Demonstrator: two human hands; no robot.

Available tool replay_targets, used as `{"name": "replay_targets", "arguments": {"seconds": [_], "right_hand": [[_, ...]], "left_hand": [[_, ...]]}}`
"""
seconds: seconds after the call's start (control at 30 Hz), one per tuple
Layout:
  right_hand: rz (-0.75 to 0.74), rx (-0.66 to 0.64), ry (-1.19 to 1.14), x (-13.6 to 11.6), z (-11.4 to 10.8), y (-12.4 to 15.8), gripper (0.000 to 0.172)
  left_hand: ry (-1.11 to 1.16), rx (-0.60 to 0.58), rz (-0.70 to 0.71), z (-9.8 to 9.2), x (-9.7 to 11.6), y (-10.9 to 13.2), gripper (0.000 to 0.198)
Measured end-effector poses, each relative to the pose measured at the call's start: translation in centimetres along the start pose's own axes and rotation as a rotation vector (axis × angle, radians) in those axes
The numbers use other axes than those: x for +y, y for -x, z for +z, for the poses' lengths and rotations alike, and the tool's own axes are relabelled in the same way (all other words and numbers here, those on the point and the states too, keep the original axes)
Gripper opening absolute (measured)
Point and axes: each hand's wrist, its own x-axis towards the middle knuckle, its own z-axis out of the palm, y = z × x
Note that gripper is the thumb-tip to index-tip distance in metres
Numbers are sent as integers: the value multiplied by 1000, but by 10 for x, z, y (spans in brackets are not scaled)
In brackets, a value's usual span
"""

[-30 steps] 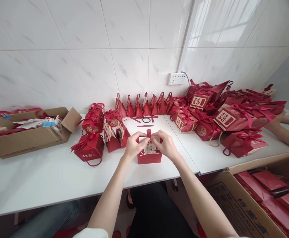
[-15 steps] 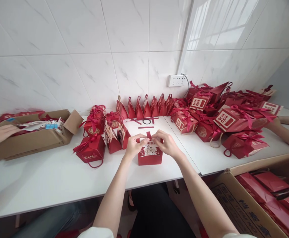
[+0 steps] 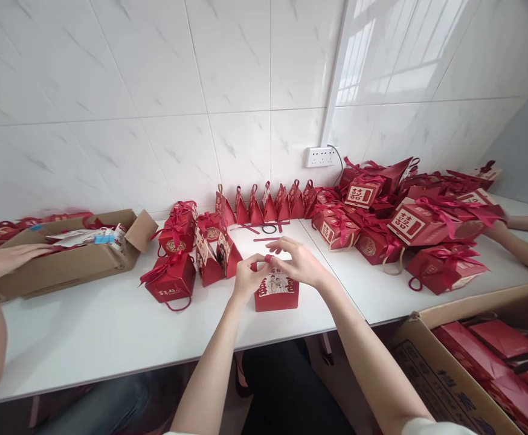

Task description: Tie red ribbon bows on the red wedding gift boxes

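Note:
A red gift box [image 3: 276, 302] with a printed couple and a pointed top stands upright on the white table before me. My left hand [image 3: 249, 278] is closed at its upper left edge, thumb and fingers pinching the peak by a short red ribbon loop [image 3: 268, 258]. Over the top right of the box, my right hand [image 3: 299, 263] has its fingers stretched out and apart, the thumb close to the loop; whether it touches is unclear. Two similar tent-shaped boxes [image 3: 209, 266] stand just left of my hands. Behind the box lie loose ribbon strips [image 3: 246, 228] and a dark ring [image 3: 269, 229].
Several peaked boxes [image 3: 282, 205] line the wall. Bow-tied boxes [image 3: 170, 281] stand left, and a large pile [image 3: 420, 220] lies right. A co-worker's hand [image 3: 14, 261] rests on an open carton [image 3: 78, 266]; another person's arm [image 3: 518, 248] reaches in right, above a box-filled carton [image 3: 409, 362].
My right hand has lifted its fingers off the box top and spread them, shifting slightly left. My left hand stays at the peak. The ribbon now shows as a small loop. The view has tilted slightly.

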Motion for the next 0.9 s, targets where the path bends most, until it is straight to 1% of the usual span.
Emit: {"name": "replay_targets", "arguments": {"seconds": [0.07,0.1,0.2,0.3,0.4,0.47,0.57,0.63,0.7,0.8,0.87,0.9], "right_hand": [[-17,-61,-25,-1,-1,-4,15],[-3,-65,-35,0,-1,-5,18],[109,-10,-109,4,2,-7,27],[210,-1,-278,7,2,-2,30],[235,-29,-426,5,-1,6,27],[218,-22,-426,3,-3,8,21],[175,41,-265,2,-1,6,18],[161,104,-185,3,5,5,22],[191,186,-214,5,13,8,25],[293,340,-342,9,26,22,29],[308,395,-360,13,34,33,28],[302,398,-345,14,36,38,28]], "left_hand": [[0,-6,1,1,3,3,17],[2,-13,9,1,4,4,16],[3,-26,28,2,7,7,15],[-2,-11,29,2,8,8,14],[-9,1,32,3,7,8,13],[-14,3,32,3,7,8,14],[-24,2,30,3,6,8,14],[-33,0,31,3,7,8,15],[-43,-4,34,3,8,8,15],[-55,-4,39,3,7,8,15],[-55,3,42,4,7,8,16],[-52,7,43,4,7,8,16]]}}
